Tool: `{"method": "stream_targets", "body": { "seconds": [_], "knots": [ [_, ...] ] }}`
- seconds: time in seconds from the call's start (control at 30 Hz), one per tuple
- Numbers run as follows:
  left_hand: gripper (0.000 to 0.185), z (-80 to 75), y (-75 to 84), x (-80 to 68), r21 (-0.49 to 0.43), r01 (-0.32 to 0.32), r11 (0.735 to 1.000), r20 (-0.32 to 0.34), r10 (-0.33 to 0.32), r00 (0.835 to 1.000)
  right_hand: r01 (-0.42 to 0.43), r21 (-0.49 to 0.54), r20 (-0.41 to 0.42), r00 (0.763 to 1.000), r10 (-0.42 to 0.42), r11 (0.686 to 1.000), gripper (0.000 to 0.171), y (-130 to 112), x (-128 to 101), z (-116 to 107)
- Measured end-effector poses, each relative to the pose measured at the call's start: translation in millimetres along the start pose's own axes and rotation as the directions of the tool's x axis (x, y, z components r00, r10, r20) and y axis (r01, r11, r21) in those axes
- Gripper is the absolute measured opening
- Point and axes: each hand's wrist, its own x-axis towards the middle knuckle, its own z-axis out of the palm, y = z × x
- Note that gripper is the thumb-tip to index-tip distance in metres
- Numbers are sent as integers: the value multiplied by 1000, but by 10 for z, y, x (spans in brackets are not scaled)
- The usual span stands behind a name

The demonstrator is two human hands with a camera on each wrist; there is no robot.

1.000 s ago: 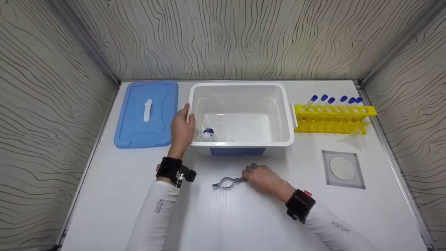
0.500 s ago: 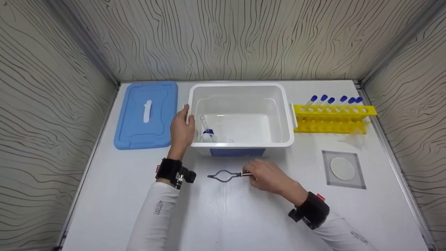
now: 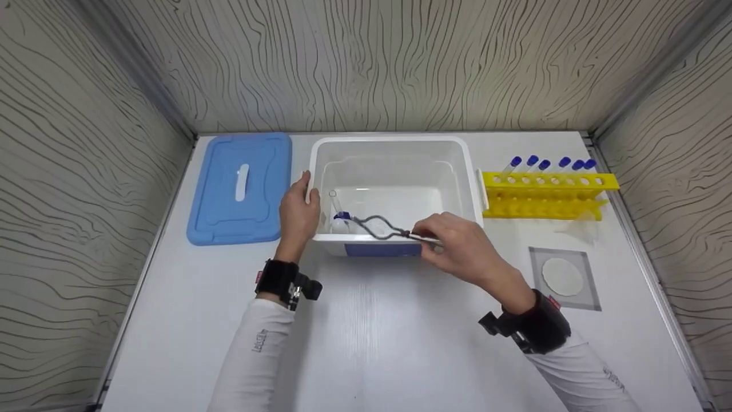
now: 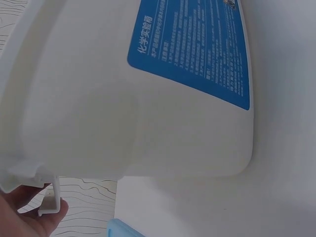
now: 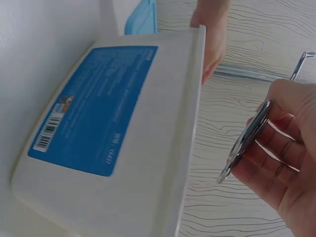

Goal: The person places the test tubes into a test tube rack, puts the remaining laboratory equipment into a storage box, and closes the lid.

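A white plastic bin [image 3: 472, 189] with a blue label stands mid-table. My left hand [image 3: 298, 212] grips its left rim, thumb over the edge; in the left wrist view the fingers [image 4: 29, 217] sit under the rim. My right hand [image 3: 457, 243] holds metal tongs [image 3: 380, 227] by the handle over the bin's front wall, their looped tips reaching toward a blue-capped test tube [image 3: 339, 213] lying inside at the front left. The right wrist view shows the tongs' handle [image 5: 247, 140] pinched in my fingers beside the bin [image 5: 113, 148].
A blue lid [image 3: 240, 186] lies flat left of the bin. A yellow rack [image 3: 546, 194] with several blue-capped tubes stands at the right. A white disc on a grey square [image 3: 563, 276] lies front right. Patterned walls enclose three sides.
My right hand lifted the tongs off the table and carried them up and forward over the bin's front wall. The left hand stayed on the rim.
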Motion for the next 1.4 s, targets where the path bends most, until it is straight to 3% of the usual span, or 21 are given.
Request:
{"method": "stream_targets", "body": {
  "seconds": [0.13,0.3,0.47,0.6,0.93,1.13,1.4],
  "knots": [
    [49,2,5,-1,1,-5,1000,-2,5,1000,-77,11,-10,997,77,997,22,99,175,-164],
    [49,5,14,-6,-1,7,1000,-1,-7,1000,-179,-10,77,981,180,984,22,258,400,-284],
    [49,6,9,0,-4,11,1000,-7,-11,1000,-271,-60,222,935,277,961,25,405,640,-281],
    [49,11,7,1,-2,14,1000,-6,-15,1000,-288,-128,301,901,313,949,26,503,783,-242],
    [48,2,4,0,17,7,1000,-8,-7,1000,-227,-322,420,836,354,919,24,669,963,-72],
    [49,0,-4,-13,25,20,999,-11,-20,1000,-140,-415,452,826,338,899,11,779,1000,50],
    [49,16,-6,-14,19,0,1000,-3,0,1000,22,-525,532,789,308,851,3,860,968,150]
  ]
}}
